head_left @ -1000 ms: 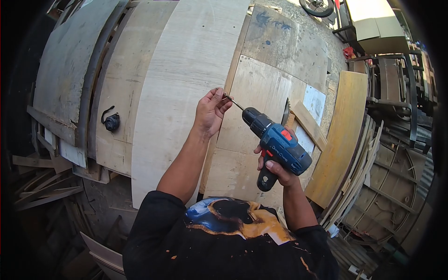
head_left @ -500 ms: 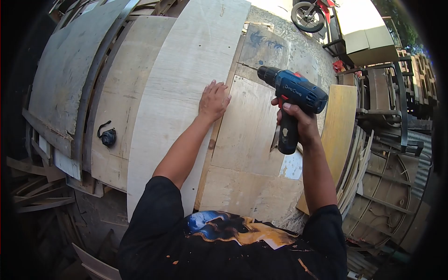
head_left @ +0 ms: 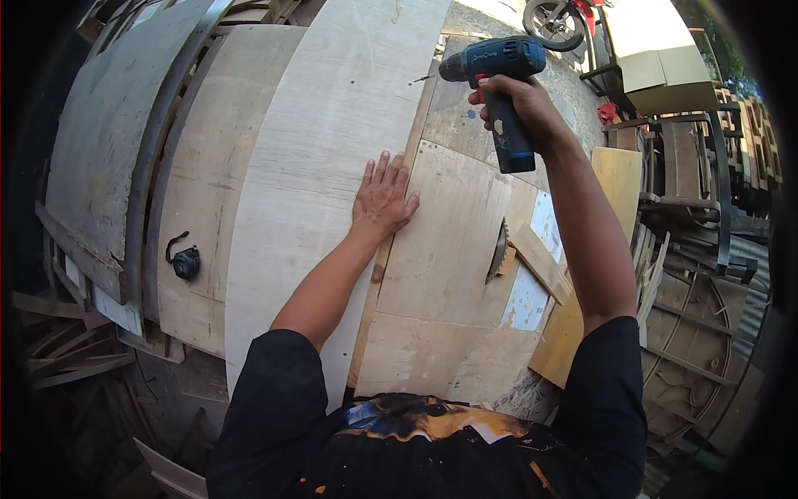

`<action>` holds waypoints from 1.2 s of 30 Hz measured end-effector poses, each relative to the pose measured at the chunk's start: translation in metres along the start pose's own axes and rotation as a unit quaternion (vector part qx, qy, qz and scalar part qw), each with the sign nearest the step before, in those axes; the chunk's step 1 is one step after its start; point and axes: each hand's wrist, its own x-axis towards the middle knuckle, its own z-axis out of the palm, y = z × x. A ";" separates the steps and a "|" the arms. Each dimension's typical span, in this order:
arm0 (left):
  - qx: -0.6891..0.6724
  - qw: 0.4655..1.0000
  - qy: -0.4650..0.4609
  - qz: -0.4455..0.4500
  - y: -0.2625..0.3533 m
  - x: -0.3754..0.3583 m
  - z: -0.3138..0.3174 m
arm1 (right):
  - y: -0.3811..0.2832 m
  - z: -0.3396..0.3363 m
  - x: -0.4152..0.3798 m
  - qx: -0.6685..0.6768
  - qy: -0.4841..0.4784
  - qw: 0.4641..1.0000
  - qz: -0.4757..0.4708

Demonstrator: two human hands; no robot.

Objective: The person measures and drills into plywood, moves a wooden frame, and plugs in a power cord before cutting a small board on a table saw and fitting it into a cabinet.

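My left hand (head_left: 382, 200) lies flat with fingers spread on the right edge of a long pale plywood board (head_left: 307, 158). Its thumb reaches over towards the plywood-topped table (head_left: 445, 208) beside it. Wrapped around the grip of a dark blue cordless drill (head_left: 501, 56) is my right hand (head_left: 525, 101), with a finger by the red trigger. The drill is held above the far part of the table, pointing left. Its thin bit (head_left: 422, 80) overlaps the board's right edge in this view. Small dark holes or screw heads dot the board.
A toothed circular saw blade (head_left: 500, 249) stands up through the table, with a wood offcut (head_left: 540, 262) beside it. A black tape measure (head_left: 186, 264) lies on the left sheet. Stacked chairs (head_left: 682, 158), a yellowish board (head_left: 617, 175) and a motorcycle wheel (head_left: 553, 23) are to the right.
My right hand has carried the drill forward and slightly left, uncovering the saw blade and offcut. The fingers of my left hand have spread flatter on the board.
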 end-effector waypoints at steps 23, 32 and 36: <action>-0.001 1.000 -0.014 -0.003 -0.003 0.000 0.004 | -0.025 0.024 0.064 -0.185 -0.072 0.979 0.042; 0.001 1.000 -0.010 0.001 -0.002 0.002 0.003 | -0.045 0.038 0.078 -0.153 -0.112 0.976 0.111; -0.003 1.000 -0.014 0.002 -0.002 0.000 0.002 | -0.038 0.032 0.084 -0.150 -0.111 0.974 0.127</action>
